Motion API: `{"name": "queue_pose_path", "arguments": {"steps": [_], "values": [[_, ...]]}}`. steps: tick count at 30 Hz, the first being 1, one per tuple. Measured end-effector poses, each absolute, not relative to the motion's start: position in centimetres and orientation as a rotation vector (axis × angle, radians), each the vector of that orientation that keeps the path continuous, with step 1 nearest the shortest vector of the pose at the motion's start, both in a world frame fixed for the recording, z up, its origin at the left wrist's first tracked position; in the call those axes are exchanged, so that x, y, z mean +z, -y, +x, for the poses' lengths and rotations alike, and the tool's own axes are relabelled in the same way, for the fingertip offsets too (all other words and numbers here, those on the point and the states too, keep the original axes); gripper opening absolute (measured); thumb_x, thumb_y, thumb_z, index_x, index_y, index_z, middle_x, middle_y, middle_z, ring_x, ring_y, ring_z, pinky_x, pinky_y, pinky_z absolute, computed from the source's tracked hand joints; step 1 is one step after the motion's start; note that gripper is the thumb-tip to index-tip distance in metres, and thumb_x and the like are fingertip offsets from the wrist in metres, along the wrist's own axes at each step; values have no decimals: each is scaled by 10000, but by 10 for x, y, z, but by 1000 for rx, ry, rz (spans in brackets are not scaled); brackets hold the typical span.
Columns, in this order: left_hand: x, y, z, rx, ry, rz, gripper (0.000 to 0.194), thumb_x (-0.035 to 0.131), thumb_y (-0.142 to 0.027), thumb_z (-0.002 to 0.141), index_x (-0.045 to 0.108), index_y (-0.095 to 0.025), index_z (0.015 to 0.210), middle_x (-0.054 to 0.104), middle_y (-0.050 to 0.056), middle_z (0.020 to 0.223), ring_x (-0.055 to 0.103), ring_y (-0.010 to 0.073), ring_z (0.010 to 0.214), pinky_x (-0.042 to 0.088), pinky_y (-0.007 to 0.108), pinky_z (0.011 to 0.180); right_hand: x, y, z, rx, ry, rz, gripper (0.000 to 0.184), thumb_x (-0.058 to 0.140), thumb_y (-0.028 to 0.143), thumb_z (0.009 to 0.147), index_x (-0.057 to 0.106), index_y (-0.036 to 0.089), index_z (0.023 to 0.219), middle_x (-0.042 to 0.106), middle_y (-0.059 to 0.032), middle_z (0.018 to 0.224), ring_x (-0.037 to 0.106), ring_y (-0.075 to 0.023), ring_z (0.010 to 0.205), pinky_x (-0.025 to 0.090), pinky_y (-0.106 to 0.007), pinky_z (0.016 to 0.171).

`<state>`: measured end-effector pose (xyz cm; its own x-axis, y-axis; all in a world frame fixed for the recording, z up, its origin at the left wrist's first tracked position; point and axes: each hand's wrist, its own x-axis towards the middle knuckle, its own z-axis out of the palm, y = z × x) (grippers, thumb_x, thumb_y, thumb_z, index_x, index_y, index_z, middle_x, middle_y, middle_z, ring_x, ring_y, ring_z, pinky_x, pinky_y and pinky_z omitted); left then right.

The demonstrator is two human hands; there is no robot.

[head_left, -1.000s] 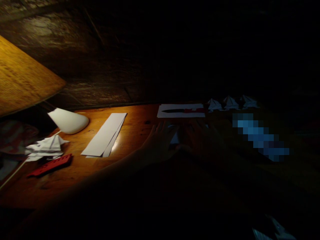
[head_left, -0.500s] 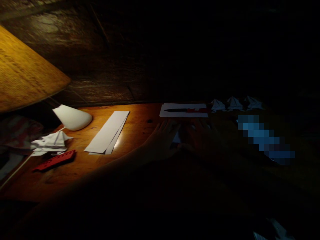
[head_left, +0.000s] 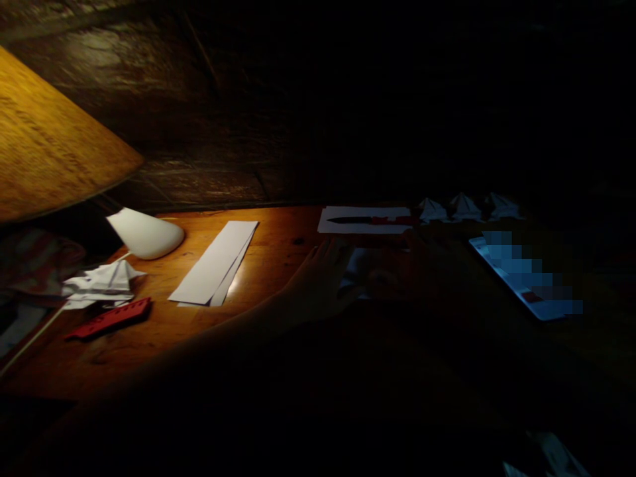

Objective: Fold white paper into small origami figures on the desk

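Note:
My left hand (head_left: 325,268) lies flat in the shadow with its fingers stretched forward, and its thumb side rests at a small piece of white paper (head_left: 354,264). On the paper's other side is my right hand (head_left: 410,265), very dim, its fingers seeming to reach forward over the sheet's right part. Darkness hides most of that hand and the sheet's outline. Just beyond both hands, a knife (head_left: 348,219) with a dark blade and red handle lies across a stack of white paper (head_left: 325,228).
A lamp (head_left: 149,233) stands at the left, near crumpled paper (head_left: 104,281) and a red slotted object (head_left: 109,319). Paper strips (head_left: 213,265) lie on the wooden table (head_left: 278,265). Folded paper shapes (head_left: 464,207) line the back right, behind a lit phone (head_left: 517,285).
My right hand has shifted to the right, away from my left hand, and more of the white paper shows between them. My left hand stays nearly where it was.

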<state>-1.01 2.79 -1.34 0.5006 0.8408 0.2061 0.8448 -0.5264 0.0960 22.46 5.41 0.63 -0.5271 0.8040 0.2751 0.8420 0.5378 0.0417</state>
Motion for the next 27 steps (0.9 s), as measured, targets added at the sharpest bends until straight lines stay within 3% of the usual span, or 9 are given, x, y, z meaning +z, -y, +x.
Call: {"name": "queue_pose_path", "arguments": {"steps": [5,10,14,20,27], "values": [[-17,-29,-12,-357,1499,-2688,692,625,-532,926,435,-93,1426,498,212,1359,501,389,1230,498,562,1036,6,-55,234,-316,2550,-1440,750,349,761,982,804,181,1118,632,-216,1289,590,-434,1148,396,-601,983],[-18,-30,-13,-343,1504,-2685,710,610,-546,939,427,-87,1450,473,225,1412,490,400,1270,486,571,1061,5,-53,237,-327,2553,-1535,871,287,811,961,791,114,1104,664,-254,1226,569,-480,1188,419,-616,940],[-19,-30,-13,-334,1498,-2671,718,605,-555,939,426,-76,1443,481,231,1398,498,402,1254,488,571,1058,1,-50,236,-355,2547,-1547,876,296,823,951,764,96,1093,639,-285,1288,542,-486,1235,408,-641,956],[-19,-30,-13,-344,1520,-2661,730,593,-567,951,403,-86,1466,478,227,1415,484,409,1274,477,587,1068,-11,-61,239,-352,2526,-1549,787,463,800,913,724,119,1209,624,-235,1333,551,-463,1229,426,-612,991],[-14,-27,-11,-380,1606,-2682,637,621,-512,946,467,-95,1404,495,205,1386,496,376,1252,483,542,1067,-11,-74,245,-354,2563,-1376,716,525,796,889,763,147,1074,648,-201,1162,597,-401,1078,465,-559,940]]}}
